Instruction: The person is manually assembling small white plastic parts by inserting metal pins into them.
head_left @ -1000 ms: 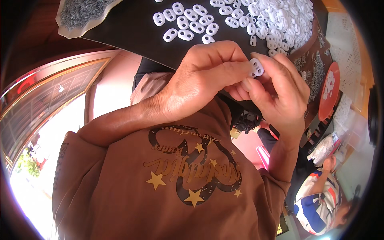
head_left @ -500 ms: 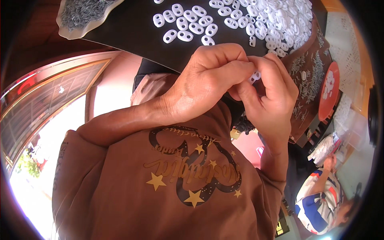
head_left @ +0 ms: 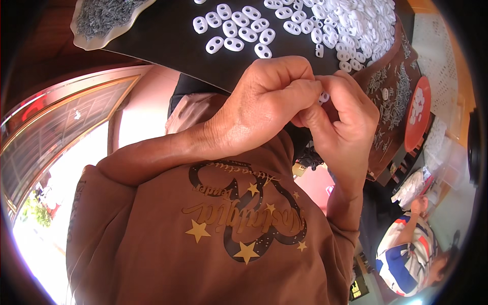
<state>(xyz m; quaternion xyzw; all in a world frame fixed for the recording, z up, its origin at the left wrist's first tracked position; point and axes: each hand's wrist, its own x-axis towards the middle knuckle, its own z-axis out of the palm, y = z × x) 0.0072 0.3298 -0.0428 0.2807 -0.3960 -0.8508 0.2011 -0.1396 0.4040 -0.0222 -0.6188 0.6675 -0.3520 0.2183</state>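
The work looks to be midway: one white piece (head_left: 324,97), with two holes, sits between the two hands and seems not yet finished, since neither hand has let it go. The right hand (head_left: 346,114) holds it between thumb and bent forefinger, while the fingers of the left hand (head_left: 259,107) are narrow, pinched over its left side; their tips hide the exact contact and anything small between them. On the far part of the dark counter (head_left: 162,53), a dozen or so loose pieces (head_left: 247,34) lie spread out, perhaps those set aside, though it is hard to tell whether they are finished. Plenty seems to be left: a large heap (head_left: 363,25) fills the far right, and small grey metal bits (head_left: 108,18) fill a pale tray (head_left: 96,44) at the far left, with more strewn over a brown cloth (head_left: 377,158) to the right. A red bowl (head_left: 414,138) beyond that cloth carries some white pieces too. For moving, the counter's near edge slants down toward the left wrist, and bare surface opens between the tray and the loose pieces. Straight beyond the knuckles only a narrow gap separates hands from pieces; the right side is tighter, with heap and cloth close by, and the brown shirt (head_left: 168,234) bounds the near side.
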